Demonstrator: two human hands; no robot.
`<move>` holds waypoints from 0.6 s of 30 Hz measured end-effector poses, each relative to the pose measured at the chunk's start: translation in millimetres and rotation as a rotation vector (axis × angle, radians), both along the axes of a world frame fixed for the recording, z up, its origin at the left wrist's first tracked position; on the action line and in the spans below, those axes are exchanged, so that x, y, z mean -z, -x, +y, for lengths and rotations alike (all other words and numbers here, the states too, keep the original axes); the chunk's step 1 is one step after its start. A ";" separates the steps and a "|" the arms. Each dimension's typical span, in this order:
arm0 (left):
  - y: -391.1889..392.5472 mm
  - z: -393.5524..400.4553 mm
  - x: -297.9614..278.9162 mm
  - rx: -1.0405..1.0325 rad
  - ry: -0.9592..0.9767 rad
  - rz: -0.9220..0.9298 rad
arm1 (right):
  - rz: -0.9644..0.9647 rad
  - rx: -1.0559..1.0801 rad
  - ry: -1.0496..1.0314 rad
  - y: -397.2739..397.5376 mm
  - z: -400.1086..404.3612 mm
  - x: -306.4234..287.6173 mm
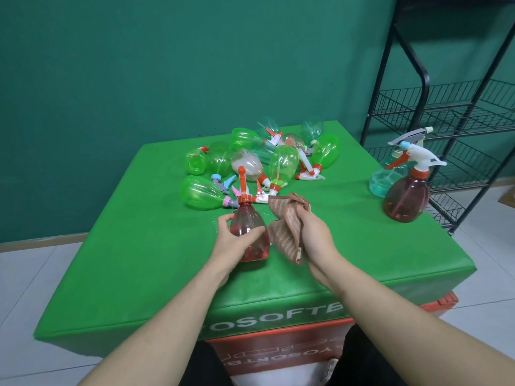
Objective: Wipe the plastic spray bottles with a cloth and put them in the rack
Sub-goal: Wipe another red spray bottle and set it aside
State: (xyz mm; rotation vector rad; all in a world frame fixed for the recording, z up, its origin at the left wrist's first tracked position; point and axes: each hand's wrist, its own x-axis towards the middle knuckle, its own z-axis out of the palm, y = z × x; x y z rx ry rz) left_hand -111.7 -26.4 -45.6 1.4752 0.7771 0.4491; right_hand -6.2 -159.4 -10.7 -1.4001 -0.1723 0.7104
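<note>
We hold a red spray bottle and a cloth over the green counter.

Our left hand (233, 240) has its fingers (252, 233) curled round the red spray bottle (249, 232), upright with its base on the counter (348, 246), orange trigger head up. Our right hand (315, 235) clamps the brown striped cloth (287, 227), touching the bottle's right side. A heap of green and clear spray bottles (264, 160) lies behind. A dark red bottle (407, 196) and a pale blue bottle (386, 176) stand upright at the counter's right edge, near the black wire rack (446, 112). The counter's front reads "OSOFTE", partly cut off by our arms; the orange box (278, 346) below shows "YOSOFTB" upside down.
</note>
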 end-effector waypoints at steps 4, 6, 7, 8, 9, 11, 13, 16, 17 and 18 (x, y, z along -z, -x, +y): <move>2.3 -11.6 4.0 0.047 0.206 -0.141 | 0.175 0.025 -0.006 -15.2 7.9 -0.7; 1.9 -16.4 9.1 0.087 0.257 -0.161 | 0.219 0.012 -0.004 -19.6 17.6 -2.4; 2.0 -19.0 9.7 0.104 0.274 -0.167 | 0.231 0.002 -0.002 -21.2 22.4 -4.2; 1.7 -18.9 13.3 0.129 0.269 -0.162 | 0.252 -0.016 -0.002 -22.8 25.9 -6.3; 1.8 -20.4 13.6 0.151 0.281 -0.166 | 0.280 -0.034 -0.010 -24.4 29.0 -8.8; 1.2 -21.6 16.4 0.193 0.275 -0.155 | 0.327 -0.061 -0.022 -27.5 32.7 -13.7; 1.3 -22.6 18.6 0.209 0.249 -0.151 | 0.331 -0.057 -0.018 -30.0 34.5 -14.8; -0.3 -23.3 24.2 0.211 0.205 -0.142 | 0.333 -0.084 -0.015 -29.9 35.8 -11.9; -0.7 -23.9 23.6 0.206 0.200 -0.149 | 0.323 -0.095 -0.013 -29.9 36.7 -11.2; -1.4 -23.3 24.8 0.211 0.194 -0.147 | 0.315 -0.104 -0.006 -30.4 37.5 -10.5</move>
